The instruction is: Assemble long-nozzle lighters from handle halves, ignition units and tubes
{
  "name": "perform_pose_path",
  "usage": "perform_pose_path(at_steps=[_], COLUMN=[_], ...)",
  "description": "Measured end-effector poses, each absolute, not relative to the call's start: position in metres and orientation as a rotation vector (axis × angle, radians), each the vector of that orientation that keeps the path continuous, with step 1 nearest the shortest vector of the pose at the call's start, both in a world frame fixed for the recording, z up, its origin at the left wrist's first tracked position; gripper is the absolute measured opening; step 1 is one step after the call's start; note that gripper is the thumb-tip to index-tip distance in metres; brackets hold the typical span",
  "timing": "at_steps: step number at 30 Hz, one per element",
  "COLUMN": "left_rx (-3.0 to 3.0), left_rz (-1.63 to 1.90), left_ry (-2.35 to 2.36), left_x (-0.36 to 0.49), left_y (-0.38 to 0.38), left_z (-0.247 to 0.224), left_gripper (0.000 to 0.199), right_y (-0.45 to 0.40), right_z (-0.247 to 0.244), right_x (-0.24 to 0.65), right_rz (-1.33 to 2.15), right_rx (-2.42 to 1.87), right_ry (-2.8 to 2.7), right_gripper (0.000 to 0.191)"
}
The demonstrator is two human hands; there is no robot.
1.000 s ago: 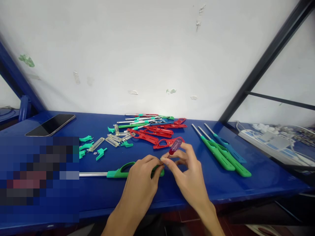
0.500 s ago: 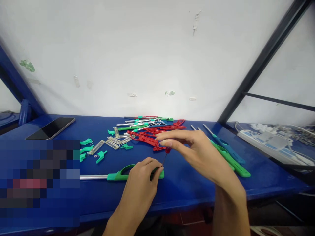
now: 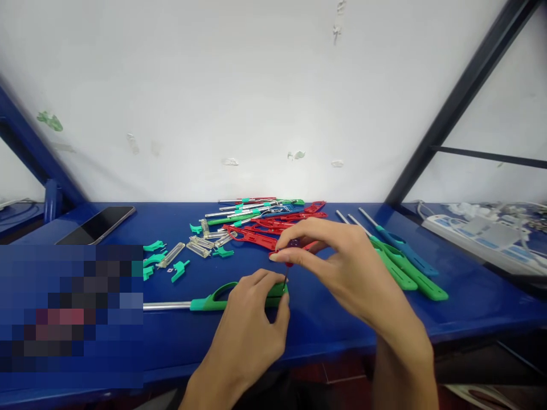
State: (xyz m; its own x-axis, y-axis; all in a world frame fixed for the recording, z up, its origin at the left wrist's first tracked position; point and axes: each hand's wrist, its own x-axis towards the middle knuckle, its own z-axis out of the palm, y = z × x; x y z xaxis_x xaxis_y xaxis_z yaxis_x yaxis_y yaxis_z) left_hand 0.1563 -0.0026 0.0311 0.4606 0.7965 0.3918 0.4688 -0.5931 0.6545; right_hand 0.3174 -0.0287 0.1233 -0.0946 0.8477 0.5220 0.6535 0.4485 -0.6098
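Observation:
A green long-nosed lighter (image 3: 205, 303) lies flat on the blue table, its metal tube pointing left. My left hand (image 3: 252, 310) is closed round its handle end, thumb and forefinger on either side of the tip of a small screwdriver (image 3: 285, 278). That screwdriver stands nearly upright, its dark shaft meeting the end of the handle. Between the bent fingers and thumb of my right hand (image 3: 337, 250) is its red and dark grip, partly hidden. Whether a screw sits under the tip is too small to tell.
Red lighter shells (image 3: 256, 236) and metal tubes are heaped by the wall. Clear fuel tanks (image 3: 200, 246) and teal triggers (image 3: 180, 270) lie at left, near a phone (image 3: 100, 224). Several assembled lighters (image 3: 410, 267) rest at right, beside a power strip (image 3: 474, 239). A blurred patch covers the lower left.
The screwdriver now stands more upright, and my right hand's fingers have shifted on its grip. My left thumb and forefinger have moved further apart round the tip. The view has shifted slightly.

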Motion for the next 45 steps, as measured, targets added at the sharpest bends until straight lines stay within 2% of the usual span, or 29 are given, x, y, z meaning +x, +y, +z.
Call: perform_pose_path(at_steps=[4,9,13,18,24,31,33,37,42,45], left_rx=[2.231,2.236,2.234,2.261,2.298,2.319,2.326,2.321,2.317,2.326], left_rz=[0.9,0.917,0.93,0.959,0.901,0.874,0.874,0.866,0.862,0.891], left_ry=[1.062,1.029,1.022,1.05,1.104,1.108,1.102,1.092,1.081,1.093], left_x=[0.156,0.156,0.156,0.155,0.157,0.157,0.157,0.158,0.158,0.157], left_y=[0.001,0.004,0.003,-0.001,-0.002,-0.001,-0.001,0.0,0.0,0.0], left_z=[0.032,0.028,0.027,0.027,0.028,0.028,0.028,0.028,0.028,0.027], left_gripper=[0.016,0.022,0.024,0.026,0.011,0.009,0.009,0.008,0.01,0.01], right_y=[-0.034,-0.042,-0.039,-0.03,-0.027,-0.035,-0.035,-0.032,-0.028,-0.026], right_z=[0.123,0.125,0.127,0.124,0.122,0.121,0.121,0.122,0.121,0.12], right_x=[0.319,0.325,0.323,0.318,0.318,0.323,0.322,0.315,0.31,0.31], right_rz=[0.206,0.243,0.275,0.12,-0.011,0.155,0.195,0.163,-0.056,-0.114], right_rx=[-1.305,-1.224,-1.232,-1.285,-1.343,-1.287,-1.266,-1.334,-1.42,-1.451], right_ry=[-1.819,-1.854,-1.789,-1.758,-1.779,-1.879,-1.873,-1.822,-1.755,-1.729], right_gripper=[0.004,0.027,0.014,0.011,0.011,0.031,0.027,0.007,0.036,0.044])
